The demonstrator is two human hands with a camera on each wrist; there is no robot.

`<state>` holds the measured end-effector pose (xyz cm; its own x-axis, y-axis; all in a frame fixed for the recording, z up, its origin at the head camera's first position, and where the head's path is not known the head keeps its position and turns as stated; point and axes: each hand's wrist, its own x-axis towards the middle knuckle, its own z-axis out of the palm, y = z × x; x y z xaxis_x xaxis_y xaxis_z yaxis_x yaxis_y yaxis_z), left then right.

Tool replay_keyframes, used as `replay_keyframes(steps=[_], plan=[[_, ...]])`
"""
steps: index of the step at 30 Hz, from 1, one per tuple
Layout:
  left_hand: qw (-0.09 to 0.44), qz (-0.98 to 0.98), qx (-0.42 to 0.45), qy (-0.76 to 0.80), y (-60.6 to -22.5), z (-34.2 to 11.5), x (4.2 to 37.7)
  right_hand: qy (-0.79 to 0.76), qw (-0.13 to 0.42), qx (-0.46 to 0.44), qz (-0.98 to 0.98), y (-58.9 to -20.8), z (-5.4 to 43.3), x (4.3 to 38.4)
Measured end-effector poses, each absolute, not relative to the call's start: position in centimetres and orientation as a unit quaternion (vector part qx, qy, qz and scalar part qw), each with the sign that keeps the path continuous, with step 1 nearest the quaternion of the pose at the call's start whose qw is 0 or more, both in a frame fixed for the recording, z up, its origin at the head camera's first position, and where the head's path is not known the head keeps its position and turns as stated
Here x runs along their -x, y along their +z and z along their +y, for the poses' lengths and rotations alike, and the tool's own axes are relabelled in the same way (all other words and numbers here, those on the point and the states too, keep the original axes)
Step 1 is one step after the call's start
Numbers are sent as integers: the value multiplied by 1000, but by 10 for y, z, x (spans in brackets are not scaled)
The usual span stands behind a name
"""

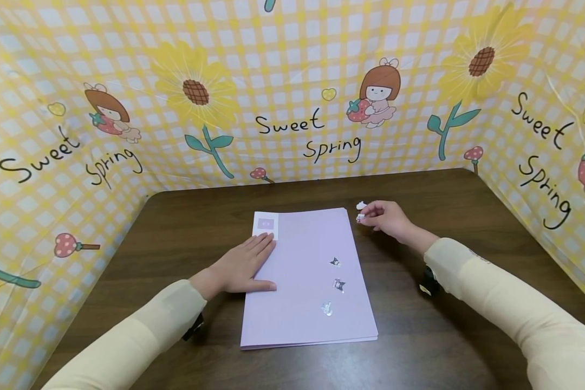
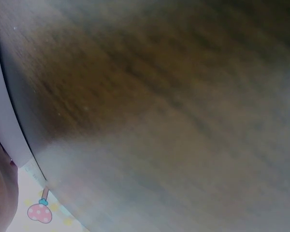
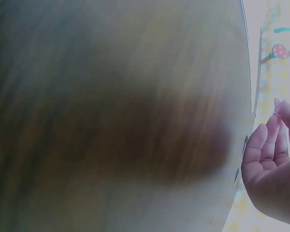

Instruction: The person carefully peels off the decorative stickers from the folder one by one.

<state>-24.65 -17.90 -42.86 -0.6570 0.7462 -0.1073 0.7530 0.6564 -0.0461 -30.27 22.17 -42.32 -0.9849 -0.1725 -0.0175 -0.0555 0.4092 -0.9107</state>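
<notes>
The left hand [image 1: 246,265] lies flat on the folder [image 1: 302,317], straight fingers gripping nothing, presumably to steady it on the tabletop [image 1: 190,222]. The right hand's grip [image 1: 389,220] narrows to a pinch on a small sticker [image 1: 360,218] beside the folder's top right corner. Only the head view shows three stickers [image 1: 339,285] on the folder; the right wrist view reveals the underside of the bent fingers [image 3: 254,145].

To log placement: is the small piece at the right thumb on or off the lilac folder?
Off. In the head view, the right hand pinches the small piece beyond the right edge of the lilac folder.
</notes>
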Motion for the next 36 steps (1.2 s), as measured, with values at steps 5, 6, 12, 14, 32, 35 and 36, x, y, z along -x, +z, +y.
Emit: replay_keyframes(steps=[5,6,12,14,32,35,36], plan=[[40,909,-412,-42,-429,-179,246,-536,41,50,842,-423,233,305],[40,909,-412,-42,-429,-179,246,-533,39,46,844,-423,235,306],[38,909,-413,-46,-429,-179,247,-508,21,36,860,-422,251,310],[40,909,-412,-45,-429,-179,247,-499,13,33,866,-421,257,311],[39,909,-412,-47,-430,-178,248,-439,-20,37,897,-426,294,327],[38,909,-412,-47,-430,-178,247,-442,-5,28,897,-427,296,330],[37,909,-412,-47,-430,-178,247,-445,0,26,895,-427,296,330]])
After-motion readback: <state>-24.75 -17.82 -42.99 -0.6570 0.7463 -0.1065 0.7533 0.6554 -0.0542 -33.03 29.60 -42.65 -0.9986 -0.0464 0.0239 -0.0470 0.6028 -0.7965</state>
